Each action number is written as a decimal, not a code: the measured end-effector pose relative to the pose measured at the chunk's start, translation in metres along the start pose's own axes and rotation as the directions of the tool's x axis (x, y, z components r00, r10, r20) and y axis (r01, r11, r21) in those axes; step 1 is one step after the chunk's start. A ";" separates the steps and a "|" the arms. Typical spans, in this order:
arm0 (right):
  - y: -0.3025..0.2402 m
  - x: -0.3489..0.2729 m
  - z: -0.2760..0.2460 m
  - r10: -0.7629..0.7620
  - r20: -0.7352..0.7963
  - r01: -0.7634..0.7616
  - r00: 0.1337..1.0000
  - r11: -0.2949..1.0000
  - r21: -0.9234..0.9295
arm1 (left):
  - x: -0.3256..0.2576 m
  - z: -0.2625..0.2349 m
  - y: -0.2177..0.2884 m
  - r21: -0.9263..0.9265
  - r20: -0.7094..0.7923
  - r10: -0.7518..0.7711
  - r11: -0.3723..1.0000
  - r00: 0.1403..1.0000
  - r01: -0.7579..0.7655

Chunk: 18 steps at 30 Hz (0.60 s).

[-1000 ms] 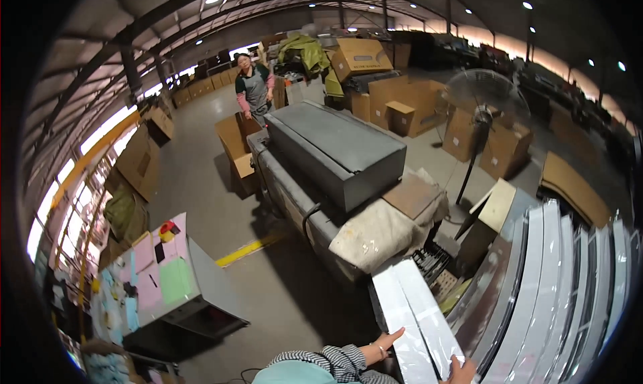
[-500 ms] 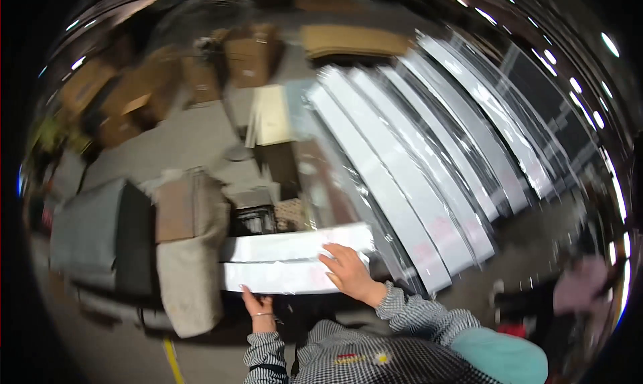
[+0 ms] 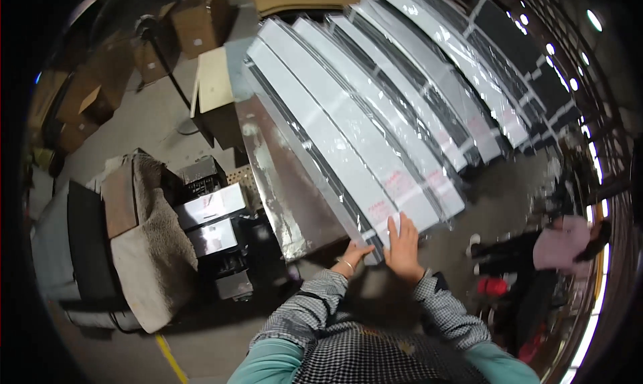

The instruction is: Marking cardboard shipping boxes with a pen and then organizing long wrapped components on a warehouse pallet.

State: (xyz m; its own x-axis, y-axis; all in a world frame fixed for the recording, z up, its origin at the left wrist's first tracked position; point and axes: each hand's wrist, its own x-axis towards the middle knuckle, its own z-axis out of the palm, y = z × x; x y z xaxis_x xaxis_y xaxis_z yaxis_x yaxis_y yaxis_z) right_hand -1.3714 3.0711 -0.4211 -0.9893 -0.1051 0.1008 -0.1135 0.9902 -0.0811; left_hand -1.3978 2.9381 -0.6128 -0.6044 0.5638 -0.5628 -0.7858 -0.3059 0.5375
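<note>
Long white panels in clear plastic wrap [image 3: 331, 126] lie side by side on the table, with dark strips between them and faint red print near their near ends. My left hand [image 3: 351, 257] is at the near left corner of the leftmost panel, its thumb and fingers apart against a dark edge strip [image 3: 341, 200]. Just to its right, my right hand [image 3: 403, 249] rests with outstretched fingers on the near end of the white panels. The undersides of both hands are hidden. Neither visibly grips anything.
Left of the panels is a shiny brown tabletop [image 3: 284, 176]. Further left stand a machine with bright white plates [image 3: 213, 206], a fuzzy beige cloth [image 3: 151, 263] and a grey box-shaped thing [image 3: 50, 240]. Cardboard boxes [image 3: 201, 26] stand behind. A person in pink [image 3: 562, 243] is at right.
My hands have moved right, from the white strip by the machine to the near end of the panels. The strip across the machine is no longer there. The view has turned right.
</note>
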 end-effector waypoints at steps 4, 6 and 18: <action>0.002 -0.004 0.012 -0.049 -0.018 0.047 0.999 0.992 -0.120 | -0.001 0.037 -0.014 0.049 -0.430 0.206 0.978 0.879 -0.205; -0.004 -0.004 0.010 0.001 0.015 0.002 1.000 0.984 -0.179 | -0.033 0.021 -0.016 0.323 -0.506 0.376 0.917 0.776 -0.233; -0.009 -0.043 0.045 -0.026 0.159 -0.019 0.987 0.961 0.274 | -0.093 -0.042 -0.059 -0.019 -0.556 0.209 0.964 0.805 -0.264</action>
State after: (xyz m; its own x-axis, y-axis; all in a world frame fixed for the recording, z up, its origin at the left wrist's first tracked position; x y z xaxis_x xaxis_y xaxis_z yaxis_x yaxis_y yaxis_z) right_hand -1.3319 3.0629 -0.4694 -0.9880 -0.1443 -0.0558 -0.1158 0.9289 -0.3517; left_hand -1.3005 2.8717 -0.6188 -0.7233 -0.0367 -0.6895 -0.6011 -0.4580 0.6549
